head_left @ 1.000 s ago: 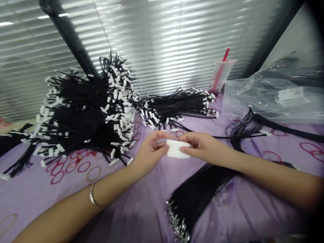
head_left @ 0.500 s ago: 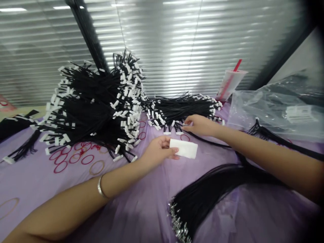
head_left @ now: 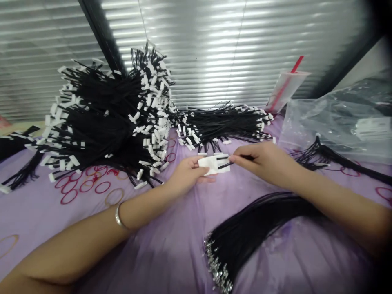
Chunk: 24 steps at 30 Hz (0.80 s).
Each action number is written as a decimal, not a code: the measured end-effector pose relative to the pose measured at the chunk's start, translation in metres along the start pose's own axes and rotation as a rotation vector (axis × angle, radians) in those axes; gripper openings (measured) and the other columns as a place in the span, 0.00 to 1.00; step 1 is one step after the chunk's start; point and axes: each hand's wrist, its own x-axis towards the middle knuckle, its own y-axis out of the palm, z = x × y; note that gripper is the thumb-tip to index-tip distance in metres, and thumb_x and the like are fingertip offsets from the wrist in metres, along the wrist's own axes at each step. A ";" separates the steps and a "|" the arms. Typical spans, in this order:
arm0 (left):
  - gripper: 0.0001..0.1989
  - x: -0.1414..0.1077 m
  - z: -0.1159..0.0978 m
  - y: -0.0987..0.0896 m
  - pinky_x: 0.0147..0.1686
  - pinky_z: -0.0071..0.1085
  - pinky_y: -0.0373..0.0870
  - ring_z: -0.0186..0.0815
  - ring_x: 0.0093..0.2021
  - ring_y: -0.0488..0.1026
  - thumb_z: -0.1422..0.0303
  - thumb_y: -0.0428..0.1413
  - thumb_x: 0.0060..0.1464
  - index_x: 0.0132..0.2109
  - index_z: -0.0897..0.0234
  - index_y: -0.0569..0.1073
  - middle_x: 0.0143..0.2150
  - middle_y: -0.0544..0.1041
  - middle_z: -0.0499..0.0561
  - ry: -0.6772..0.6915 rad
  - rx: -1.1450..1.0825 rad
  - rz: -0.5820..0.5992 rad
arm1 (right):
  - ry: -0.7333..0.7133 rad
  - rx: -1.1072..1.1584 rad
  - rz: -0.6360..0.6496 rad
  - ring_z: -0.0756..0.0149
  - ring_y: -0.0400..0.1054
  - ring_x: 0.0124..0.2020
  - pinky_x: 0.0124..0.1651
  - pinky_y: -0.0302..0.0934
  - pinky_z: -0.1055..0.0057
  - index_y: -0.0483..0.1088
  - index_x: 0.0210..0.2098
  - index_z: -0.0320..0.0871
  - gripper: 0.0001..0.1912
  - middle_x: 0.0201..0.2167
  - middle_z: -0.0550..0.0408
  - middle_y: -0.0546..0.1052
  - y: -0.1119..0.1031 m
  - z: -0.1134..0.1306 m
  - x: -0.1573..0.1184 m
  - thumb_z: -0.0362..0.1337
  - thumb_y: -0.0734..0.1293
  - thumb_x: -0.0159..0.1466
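My left hand (head_left: 191, 171) is closed around one end of a small white rectangular piece (head_left: 206, 165), thumb on top; whether it is paper or foam I cannot tell. Opposite it, my right hand (head_left: 260, 161) pinches thin black wires (head_left: 226, 165), whose short ends lie across the right part of the white piece. Whether the wires touch or are fixed to it is unclear. Behind both hands lies a row of black cables with white connectors (head_left: 220, 124). Nearer me, a thick bundle of black wires (head_left: 257, 224) with silvery metal terminals lies under my right forearm.
A tall heap of black cables with white connectors (head_left: 107, 122) stands at the left against the blinds. Red rubber bands (head_left: 69, 197) lie before it on the purple sheet (head_left: 171, 241). At the back right are a cup with a red straw (head_left: 286, 92) and a clear plastic bag (head_left: 330, 126).
My right hand has come away from the row of cables toward me, bringing black wires to the white piece. The left hand still holds that piece. The view has shifted slightly.
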 end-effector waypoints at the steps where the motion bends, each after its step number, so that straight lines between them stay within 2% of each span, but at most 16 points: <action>1: 0.15 -0.003 0.000 -0.003 0.37 0.29 0.77 0.37 0.40 0.77 0.79 0.57 0.50 0.47 0.71 0.74 0.43 0.77 0.57 0.006 0.006 0.029 | 0.007 -0.044 -0.004 0.69 0.63 0.24 0.29 0.50 0.70 0.73 0.30 0.43 0.20 0.23 0.55 0.73 0.008 0.002 0.000 0.49 0.58 0.66; 4: 0.17 -0.012 0.002 -0.014 0.39 0.34 0.77 0.41 0.44 0.77 0.77 0.58 0.49 0.48 0.71 0.75 0.46 0.77 0.58 0.013 -0.030 0.089 | 0.019 -0.146 -0.032 0.68 0.64 0.25 0.29 0.48 0.70 0.73 0.29 0.42 0.21 0.24 0.53 0.74 0.028 0.007 0.001 0.48 0.57 0.67; 8: 0.18 -0.017 0.005 -0.029 0.42 0.39 0.77 0.48 0.48 0.76 0.76 0.55 0.47 0.48 0.72 0.76 0.49 0.76 0.62 -0.019 -0.159 0.182 | 0.052 -0.176 -0.003 0.67 0.64 0.24 0.28 0.47 0.70 0.73 0.27 0.42 0.23 0.23 0.53 0.74 0.039 0.011 0.005 0.49 0.56 0.68; 12: 0.14 -0.013 0.010 -0.039 0.40 0.32 0.77 0.42 0.46 0.77 0.71 0.59 0.53 0.48 0.67 0.76 0.50 0.76 0.59 -0.022 -0.099 0.175 | 0.045 -0.195 -0.033 0.66 0.66 0.25 0.28 0.46 0.69 0.74 0.29 0.42 0.22 0.23 0.52 0.75 0.048 0.013 0.008 0.48 0.57 0.68; 19: 0.20 -0.001 0.019 -0.048 0.29 0.29 0.77 0.35 0.35 0.74 0.67 0.67 0.44 0.45 0.70 0.75 0.37 0.78 0.56 0.059 0.051 0.183 | 0.020 -0.213 -0.078 0.66 0.67 0.26 0.29 0.46 0.69 0.75 0.30 0.42 0.19 0.25 0.54 0.76 0.061 0.016 0.009 0.46 0.59 0.67; 24: 0.21 -0.005 0.021 -0.044 0.28 0.26 0.77 0.32 0.35 0.73 0.66 0.67 0.46 0.46 0.71 0.75 0.39 0.77 0.54 0.080 0.046 0.084 | 0.040 -0.233 -0.065 0.63 0.69 0.29 0.29 0.46 0.68 0.75 0.31 0.42 0.21 0.26 0.52 0.76 0.060 0.023 0.010 0.48 0.58 0.68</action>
